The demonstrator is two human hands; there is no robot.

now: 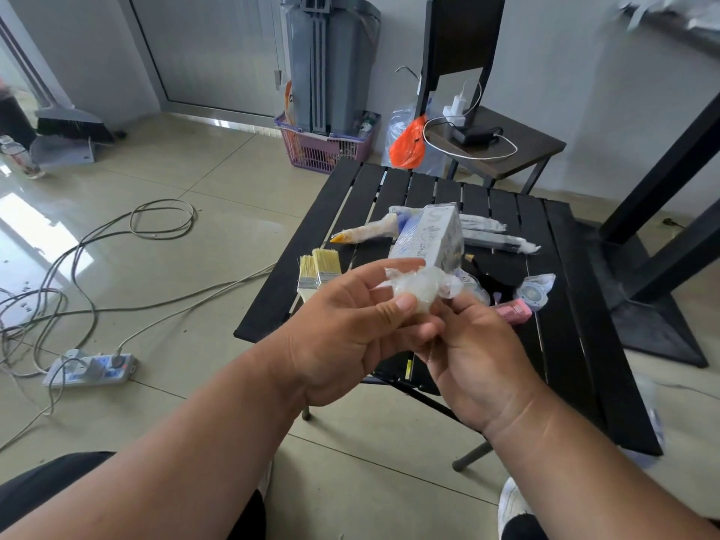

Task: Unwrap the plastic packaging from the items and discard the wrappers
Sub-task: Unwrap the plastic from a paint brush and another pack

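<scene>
Crumpling wrapper (415, 288) above table edge (265, 329)

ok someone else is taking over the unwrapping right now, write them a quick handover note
Left hand: pinches a wad of clear plastic wrap between thumb and fingers.
Right hand: fingers curled on the same wad from the other side.
On the black slatted table: two bare paintbrushes at the left edge; a box, several long items and a round item are in plastic.
Done: the brushes look unwrapped.
Left: discard this wad, then unwrap the rest. I cannot see a bin for certain.
</scene>
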